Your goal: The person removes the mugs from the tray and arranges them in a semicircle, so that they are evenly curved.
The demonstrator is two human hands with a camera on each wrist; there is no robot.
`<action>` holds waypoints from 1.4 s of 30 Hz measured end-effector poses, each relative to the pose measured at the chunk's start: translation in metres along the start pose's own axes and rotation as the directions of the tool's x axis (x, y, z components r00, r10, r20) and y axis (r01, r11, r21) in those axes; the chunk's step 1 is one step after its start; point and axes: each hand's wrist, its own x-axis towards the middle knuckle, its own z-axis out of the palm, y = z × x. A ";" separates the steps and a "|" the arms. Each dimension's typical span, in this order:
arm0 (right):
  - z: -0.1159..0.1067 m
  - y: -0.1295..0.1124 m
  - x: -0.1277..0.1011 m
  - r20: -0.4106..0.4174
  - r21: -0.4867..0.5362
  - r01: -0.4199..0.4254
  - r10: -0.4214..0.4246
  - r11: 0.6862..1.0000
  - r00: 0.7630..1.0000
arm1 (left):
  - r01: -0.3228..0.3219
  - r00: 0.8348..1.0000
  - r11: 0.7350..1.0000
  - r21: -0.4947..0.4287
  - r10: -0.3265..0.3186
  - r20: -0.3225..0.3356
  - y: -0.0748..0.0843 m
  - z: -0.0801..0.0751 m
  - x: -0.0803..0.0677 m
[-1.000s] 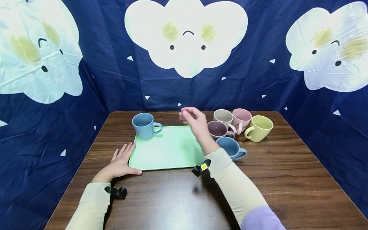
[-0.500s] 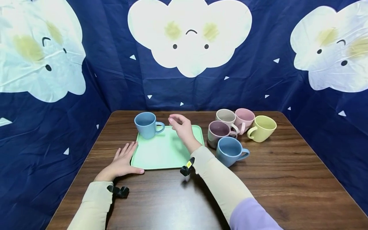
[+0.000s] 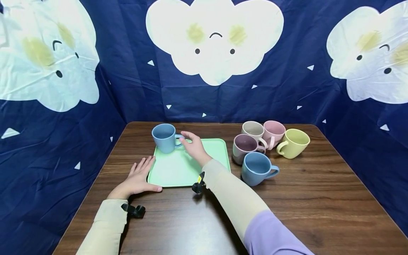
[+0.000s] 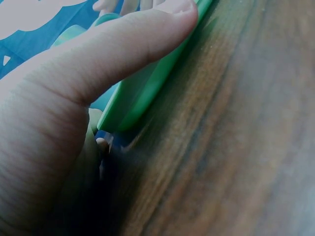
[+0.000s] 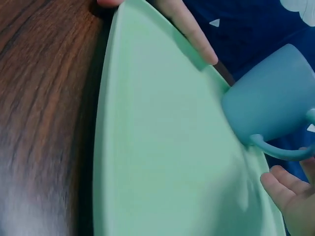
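Note:
A blue mug [image 3: 165, 139] stands upright at the back-left corner of a light green tray [image 3: 191, 179], its handle [image 5: 280, 152] pointing right. My right hand [image 3: 193, 147] is over the tray with its fingertips right at that handle; the right wrist view shows thumb and fingers [image 5: 280, 189] spread apart beside it. With fingers spread, my left hand [image 3: 138, 180] rests at the tray's left side, its thumb [image 4: 147, 37] reaching along the near-left corner.
Right of the tray stand a second blue mug [image 3: 256, 170], a purple mug [image 3: 240, 154], a beige mug [image 3: 253, 129], a pink mug [image 3: 273, 132] and a yellow mug [image 3: 294, 143], grouped closely. Dark blue cloth [image 3: 134, 92] with cloud shapes hangs behind the wooden table [image 3: 318, 198].
My right hand has moved left and lower across the tray, from beside the mug group to the blue mug's handle. The left hand stays at the tray's edge.

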 end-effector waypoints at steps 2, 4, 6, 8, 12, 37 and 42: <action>0.003 0.002 0.002 0.012 -0.002 -0.027 0.027 1.000 1.000 | 0.002 1.000 1.000 0.006 -0.002 0.005 0.000 0.001 0.001; 0.005 0.003 0.003 0.020 0.011 -0.047 0.046 0.999 0.999 | 0.001 1.000 1.000 0.008 -0.001 0.010 0.000 0.001 0.003; 0.006 0.004 0.003 0.031 0.047 -0.069 0.068 0.997 0.997 | -0.002 1.000 1.000 0.009 0.001 0.012 0.001 0.001 0.004; 0.007 0.004 0.003 0.037 0.100 -0.091 0.087 0.991 0.995 | -0.005 1.000 1.000 0.007 0.005 0.011 0.001 0.001 0.005; 0.007 0.003 0.001 0.042 0.195 -0.123 0.117 0.973 0.992 | -0.007 1.000 1.000 0.011 0.007 0.012 0.001 0.001 0.006; -0.008 0.008 -0.010 -0.019 0.232 -0.065 0.071 0.970 0.997 | -0.011 1.000 1.000 -0.001 0.011 -0.007 -0.003 0.001 0.000; -0.019 -0.003 -0.011 -0.036 0.248 -0.052 0.063 0.967 0.997 | 0.002 1.000 1.000 0.009 -0.002 0.006 -0.005 0.000 0.001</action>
